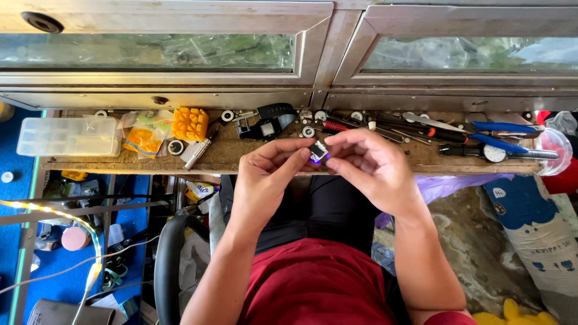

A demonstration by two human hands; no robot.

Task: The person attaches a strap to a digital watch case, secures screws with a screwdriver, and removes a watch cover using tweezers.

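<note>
My left hand (268, 171) and my right hand (370, 162) meet over the front edge of a narrow wooden shelf (229, 155). Between their fingertips they pinch a small square watch module (318, 150), dark with a pale face and a blue-violet glint underneath. Both thumbs and forefingers close on it, the left from the left side, the right from above and right. Just behind the hands on the shelf lies a black digital watch case with its strap (265, 123).
On the shelf lie a clear plastic compartment box (67, 136), a yellow block (189, 123), small packets, round parts, screwdrivers, tweezers and blue-handled pliers (503, 135). Glass-fronted cabinets (168, 51) stand behind. A black chair (171, 259) and clutter sit at lower left.
</note>
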